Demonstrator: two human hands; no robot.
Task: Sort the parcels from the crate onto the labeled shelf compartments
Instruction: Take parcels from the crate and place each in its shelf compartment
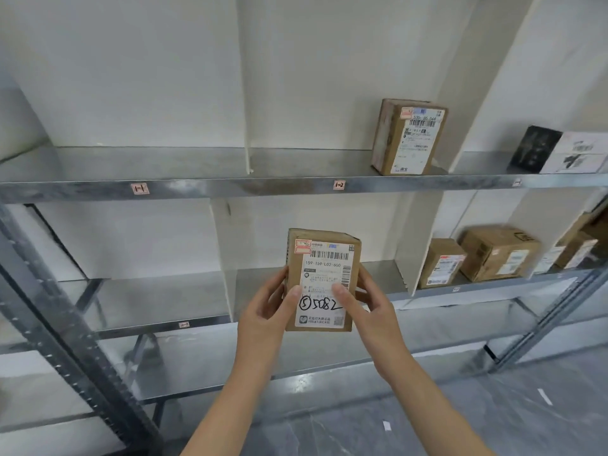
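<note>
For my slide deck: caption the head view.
Left hand and right hand hold a labeled parcel before the metal shelf.

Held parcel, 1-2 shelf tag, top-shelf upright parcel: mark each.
held parcel [325,268]: head view, its white label.
1-2 shelf tag [339,184]: head view, sticker's middle.
top-shelf upright parcel [416,139]: head view, its labelled front.

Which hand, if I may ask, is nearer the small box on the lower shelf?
Right. The right hand grips the parcel left of the small box; the left hand grips it farther left.
</note>
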